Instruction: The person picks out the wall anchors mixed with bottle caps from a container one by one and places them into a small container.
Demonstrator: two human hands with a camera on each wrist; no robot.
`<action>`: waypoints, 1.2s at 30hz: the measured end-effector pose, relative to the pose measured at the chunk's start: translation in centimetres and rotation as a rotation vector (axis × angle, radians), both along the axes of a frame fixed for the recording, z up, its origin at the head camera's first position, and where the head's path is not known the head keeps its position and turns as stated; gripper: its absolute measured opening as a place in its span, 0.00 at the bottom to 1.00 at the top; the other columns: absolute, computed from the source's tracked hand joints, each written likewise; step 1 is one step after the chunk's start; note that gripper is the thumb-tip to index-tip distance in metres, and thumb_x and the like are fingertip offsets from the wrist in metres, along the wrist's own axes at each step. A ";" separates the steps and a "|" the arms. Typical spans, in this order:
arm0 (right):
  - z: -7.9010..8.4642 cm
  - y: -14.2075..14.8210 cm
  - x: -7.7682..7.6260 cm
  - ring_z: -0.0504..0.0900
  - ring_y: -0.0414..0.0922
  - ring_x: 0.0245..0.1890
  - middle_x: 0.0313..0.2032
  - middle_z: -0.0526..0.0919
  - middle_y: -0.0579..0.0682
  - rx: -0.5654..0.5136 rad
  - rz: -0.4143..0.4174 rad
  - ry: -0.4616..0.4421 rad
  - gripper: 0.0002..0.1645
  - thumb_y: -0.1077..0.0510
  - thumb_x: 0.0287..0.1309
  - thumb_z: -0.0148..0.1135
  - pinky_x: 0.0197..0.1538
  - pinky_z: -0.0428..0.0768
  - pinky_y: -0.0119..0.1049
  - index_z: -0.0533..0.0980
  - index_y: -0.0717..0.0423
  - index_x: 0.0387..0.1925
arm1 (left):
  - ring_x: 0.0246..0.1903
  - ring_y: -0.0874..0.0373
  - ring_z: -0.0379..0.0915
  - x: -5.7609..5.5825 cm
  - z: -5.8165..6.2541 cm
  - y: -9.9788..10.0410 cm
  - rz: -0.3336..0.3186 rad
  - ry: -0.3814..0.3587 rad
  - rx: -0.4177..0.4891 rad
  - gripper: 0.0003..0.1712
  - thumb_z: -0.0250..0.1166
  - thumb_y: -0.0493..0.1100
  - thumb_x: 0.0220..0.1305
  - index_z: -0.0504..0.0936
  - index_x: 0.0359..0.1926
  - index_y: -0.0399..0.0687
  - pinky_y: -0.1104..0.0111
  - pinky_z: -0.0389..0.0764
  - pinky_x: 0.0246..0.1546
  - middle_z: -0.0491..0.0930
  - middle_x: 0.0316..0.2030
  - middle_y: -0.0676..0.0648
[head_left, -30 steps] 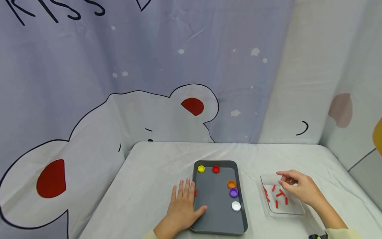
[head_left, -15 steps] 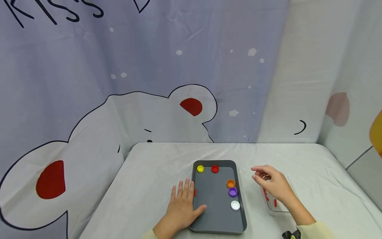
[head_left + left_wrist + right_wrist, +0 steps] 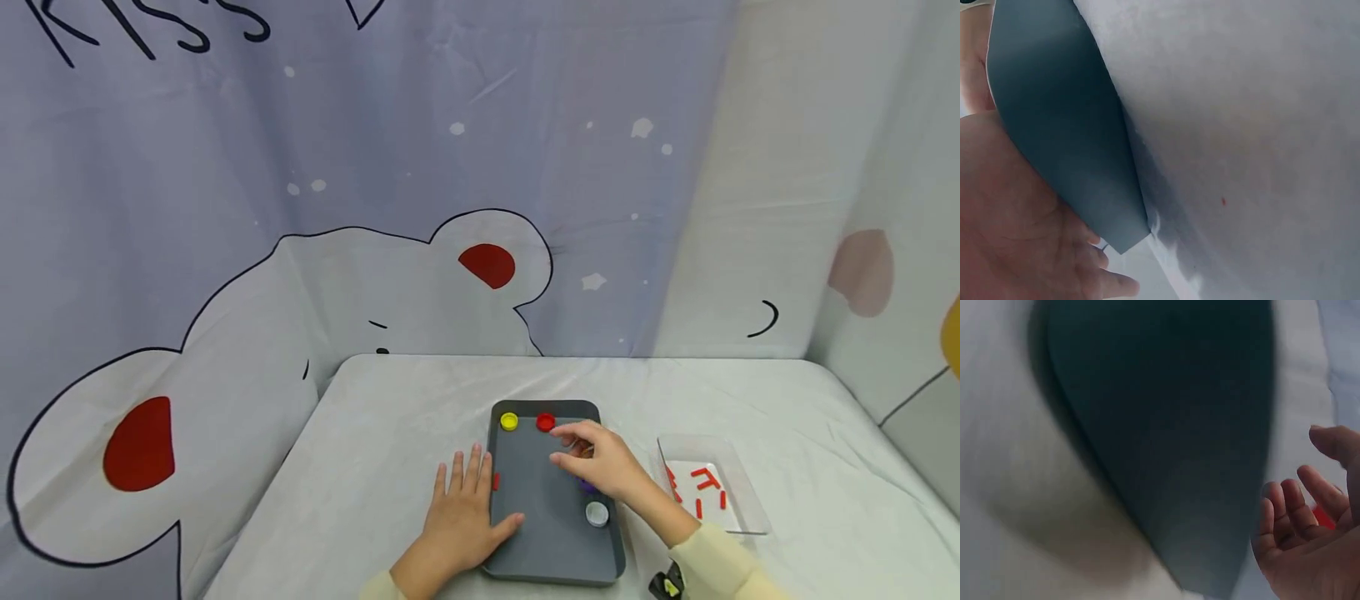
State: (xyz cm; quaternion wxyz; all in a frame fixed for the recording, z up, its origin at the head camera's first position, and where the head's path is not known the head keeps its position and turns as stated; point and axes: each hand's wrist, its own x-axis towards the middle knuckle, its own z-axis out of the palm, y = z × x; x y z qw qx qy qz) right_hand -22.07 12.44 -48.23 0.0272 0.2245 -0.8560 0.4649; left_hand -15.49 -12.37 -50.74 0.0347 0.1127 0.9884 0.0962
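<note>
My left hand (image 3: 463, 521) lies with spread, straight fingers along the left rim of the grey tray (image 3: 540, 542), thumb over its inside. A small red stick (image 3: 496, 482) is by the tray's left wall, next to those fingertips. My right hand (image 3: 600, 458) hovers over the tray's right half, fingers bent, thumb and index apart with nothing seen between them. Yellow (image 3: 509, 422) and red (image 3: 545, 422) round caps sit at the tray's far end. A white cap (image 3: 597, 514) lies near the right wall. The purple cap (image 3: 588, 486) is mostly covered by my right hand; the orange one is hidden.
A clear plastic box (image 3: 750, 508) with several red sticks (image 3: 707, 479) stands right of the tray, beyond my right forearm. A white cloth (image 3: 390, 450) covers the table. A printed curtain (image 3: 420, 292) hangs behind it.
My right hand has moved left from above the clear box to above the tray, now covering the orange cap. Some sticks in the box lie differently. My left hand stays put.
</note>
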 end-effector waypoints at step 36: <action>0.0 -9.0 -1.7 0.78 0.43 0.32 0.32 0.83 0.46 0.529 0.139 -0.198 0.25 0.50 0.45 0.82 0.44 0.80 0.44 0.86 0.52 0.47 | 0.78 0.37 0.40 -0.5 -0.3 -0.1 -0.012 -0.030 -0.017 0.59 0.52 0.77 0.65 0.49 0.80 0.41 0.39 0.41 0.74 0.47 0.80 0.39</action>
